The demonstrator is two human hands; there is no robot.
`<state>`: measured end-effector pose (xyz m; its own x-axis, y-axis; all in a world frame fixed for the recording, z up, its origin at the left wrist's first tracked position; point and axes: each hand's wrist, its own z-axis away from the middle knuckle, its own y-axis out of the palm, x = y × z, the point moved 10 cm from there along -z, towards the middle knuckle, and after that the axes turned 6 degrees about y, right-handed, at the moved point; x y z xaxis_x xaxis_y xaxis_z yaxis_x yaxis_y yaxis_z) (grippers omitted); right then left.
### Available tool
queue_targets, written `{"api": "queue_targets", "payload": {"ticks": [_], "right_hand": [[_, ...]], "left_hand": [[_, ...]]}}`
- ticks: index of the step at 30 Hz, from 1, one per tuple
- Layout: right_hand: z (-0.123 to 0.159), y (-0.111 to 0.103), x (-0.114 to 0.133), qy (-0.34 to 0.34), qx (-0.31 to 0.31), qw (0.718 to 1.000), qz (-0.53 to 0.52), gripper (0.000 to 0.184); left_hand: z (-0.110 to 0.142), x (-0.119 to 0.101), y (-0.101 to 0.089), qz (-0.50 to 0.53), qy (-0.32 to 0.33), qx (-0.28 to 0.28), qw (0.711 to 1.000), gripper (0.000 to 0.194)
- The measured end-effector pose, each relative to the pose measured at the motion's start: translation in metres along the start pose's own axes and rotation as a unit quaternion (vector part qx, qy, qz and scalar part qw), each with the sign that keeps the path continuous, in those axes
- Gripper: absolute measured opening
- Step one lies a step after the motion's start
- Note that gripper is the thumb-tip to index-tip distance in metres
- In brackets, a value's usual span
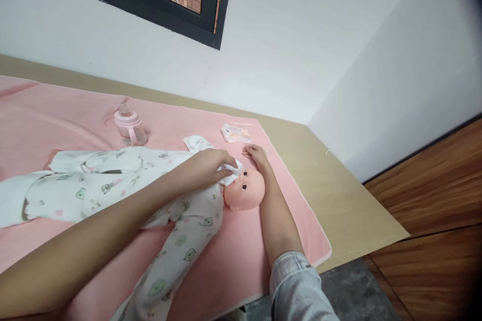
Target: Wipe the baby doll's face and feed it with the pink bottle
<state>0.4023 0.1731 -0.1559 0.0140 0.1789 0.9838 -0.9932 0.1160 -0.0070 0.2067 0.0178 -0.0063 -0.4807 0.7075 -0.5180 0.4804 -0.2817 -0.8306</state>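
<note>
A baby doll lies on its back, head to the right, in a white printed outfit. My left hand reaches over its chest, fingers closed on a white wipe. The wipe touches the lower part of the doll's face, by the mouth, which is partly covered. My right hand rests on the pink blanket just past the crown of the doll's head, fingers stretched out and holding nothing. That forearm runs close along the top of the head.
A pink-lidded baby bottle with a handle stands beyond the doll's body. Near my right hand lies a small clear packet. The blanket covers much of a wooden table, bounded by a white wall behind and wooden panels at right.
</note>
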Motion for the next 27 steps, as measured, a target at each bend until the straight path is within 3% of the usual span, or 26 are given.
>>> {"api": "queue_targets", "payload": {"ticks": [7,12,17,20,23,25,27], "right_hand": [[0.000,0.002,0.001,0.005,0.005,1.000,0.005,0.013],[0.004,0.003,0.001,0.007,0.008,1.000,0.011,0.013],[0.011,0.010,0.013,0.018,0.026,0.999,0.034,0.007],[0.024,0.023,0.050,-0.017,0.074,0.993,0.088,0.007],[0.059,0.048,0.106,-0.118,0.144,0.969,0.162,0.022],[0.096,0.071,0.143,-0.228,0.190,0.928,0.226,0.028],[0.133,0.095,0.164,-0.297,0.218,0.885,0.283,0.038]], "left_hand": [[-0.002,0.009,-0.003,-0.004,-0.006,-0.031,1.000,0.025],[-0.002,0.010,-0.002,-0.014,-0.013,-0.021,1.000,0.027],[0.003,0.024,-0.024,-0.019,-0.029,-0.067,0.997,0.035],[0.007,0.039,-0.049,-0.029,-0.021,-0.119,0.992,0.038],[0.011,0.056,-0.072,-0.055,-0.035,-0.162,0.985,0.042],[0.012,0.066,-0.080,-0.065,-0.056,-0.167,0.982,0.043],[0.013,0.071,-0.083,-0.066,-0.072,-0.163,0.982,0.044]]}}
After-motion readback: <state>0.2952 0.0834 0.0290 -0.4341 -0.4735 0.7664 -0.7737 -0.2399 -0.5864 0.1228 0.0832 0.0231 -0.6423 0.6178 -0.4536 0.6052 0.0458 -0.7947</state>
